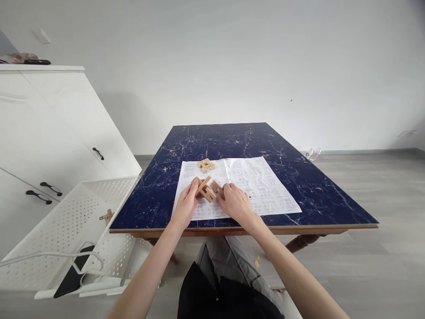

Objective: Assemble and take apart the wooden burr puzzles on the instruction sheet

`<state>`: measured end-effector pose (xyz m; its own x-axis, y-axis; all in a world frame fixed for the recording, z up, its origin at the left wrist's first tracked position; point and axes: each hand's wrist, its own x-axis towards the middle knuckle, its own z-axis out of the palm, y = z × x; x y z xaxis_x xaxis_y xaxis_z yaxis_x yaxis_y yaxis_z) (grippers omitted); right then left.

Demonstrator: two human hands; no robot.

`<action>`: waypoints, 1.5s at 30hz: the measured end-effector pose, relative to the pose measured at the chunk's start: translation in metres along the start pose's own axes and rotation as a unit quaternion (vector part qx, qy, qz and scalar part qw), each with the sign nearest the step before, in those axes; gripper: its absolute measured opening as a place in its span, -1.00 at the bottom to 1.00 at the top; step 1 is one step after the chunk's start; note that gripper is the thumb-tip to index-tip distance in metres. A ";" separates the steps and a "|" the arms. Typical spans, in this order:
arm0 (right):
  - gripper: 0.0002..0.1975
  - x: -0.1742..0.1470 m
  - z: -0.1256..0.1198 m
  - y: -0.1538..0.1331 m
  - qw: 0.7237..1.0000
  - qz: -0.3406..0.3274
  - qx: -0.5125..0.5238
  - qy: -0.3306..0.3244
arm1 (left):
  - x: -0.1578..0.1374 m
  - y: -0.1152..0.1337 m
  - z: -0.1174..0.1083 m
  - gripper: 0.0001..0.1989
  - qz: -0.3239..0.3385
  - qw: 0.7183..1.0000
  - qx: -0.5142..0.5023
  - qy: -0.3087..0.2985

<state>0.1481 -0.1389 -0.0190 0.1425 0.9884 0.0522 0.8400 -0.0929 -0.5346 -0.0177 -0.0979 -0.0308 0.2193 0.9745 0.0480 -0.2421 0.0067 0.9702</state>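
Wooden puzzle pieces with notches are gripped by my left hand, near the front of the table. Some of them cross at an angle, and a dark printed mark shows on one. My right hand is closed on another notched wooden puzzle piece, just to the right of the left hand's pieces. Whether the two sets touch cannot be made out. Under both hands lies a creased printed sheet with rows of small diagrams. Farther back on it sits a small cluster of wooden blocks.
The sheet lies on a blue marble-patterned table. At the left stand a white cabinet and a white perforated rack. A wooden cross-shaped piece and a white cable are at the rack.
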 end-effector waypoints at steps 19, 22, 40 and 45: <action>-0.56 -0.012 -0.034 0.030 0.808 -0.010 0.587 -0.047 | -0.001 0.000 -0.002 -0.53 -0.017 1.000 0.006 -0.025; -0.56 -0.012 -0.032 0.029 0.781 -0.010 0.622 -0.054 | -0.001 0.000 -0.002 -0.55 -0.026 0.999 0.000 -0.020; -0.66 0.000 -0.009 0.003 0.653 -0.037 0.735 -0.182 | -0.001 0.007 -0.003 -0.46 -0.078 0.995 -0.061 -0.002; -0.64 -0.002 -0.008 0.008 0.657 -0.047 0.727 -0.193 | -0.002 0.007 -0.002 -0.47 -0.082 0.994 -0.066 -0.007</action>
<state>0.1587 -0.1430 -0.0164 -0.2536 0.9644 0.0754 -0.5934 -0.0935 -0.7994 -0.0216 -0.0996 -0.0240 0.2780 0.9550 -0.1036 -0.3240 0.1948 0.9258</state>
